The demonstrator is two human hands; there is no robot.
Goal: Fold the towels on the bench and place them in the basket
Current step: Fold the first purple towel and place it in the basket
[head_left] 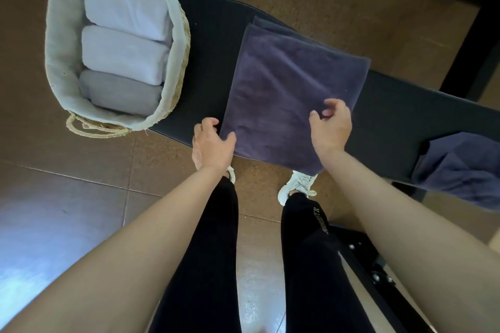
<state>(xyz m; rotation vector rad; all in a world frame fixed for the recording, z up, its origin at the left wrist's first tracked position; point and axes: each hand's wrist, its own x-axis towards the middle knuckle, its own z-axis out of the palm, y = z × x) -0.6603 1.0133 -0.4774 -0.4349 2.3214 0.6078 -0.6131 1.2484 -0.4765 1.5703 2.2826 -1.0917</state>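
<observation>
A dark purple towel (292, 84) lies folded flat across the black bench (208, 62), its near edge hanging slightly over the bench front. My left hand (212, 143) pinches the towel's near left corner, thumb on top of the cloth. My right hand (331, 127) hovers over the towel's near right part with fingers loosely curled, holding nothing. A woven basket (51, 43) with a white liner stands on the bench's left end. It holds two folded white towels (124, 32) and a folded grey towel (121, 92). Another dark blue towel (460, 170) lies crumpled at the bench's right end.
Brown tiled floor surrounds the bench. My legs and white shoes (295, 186) stand right at the bench front. A black frame (476, 35) rises at the upper right, and black metal equipment (365, 259) sits by my right leg.
</observation>
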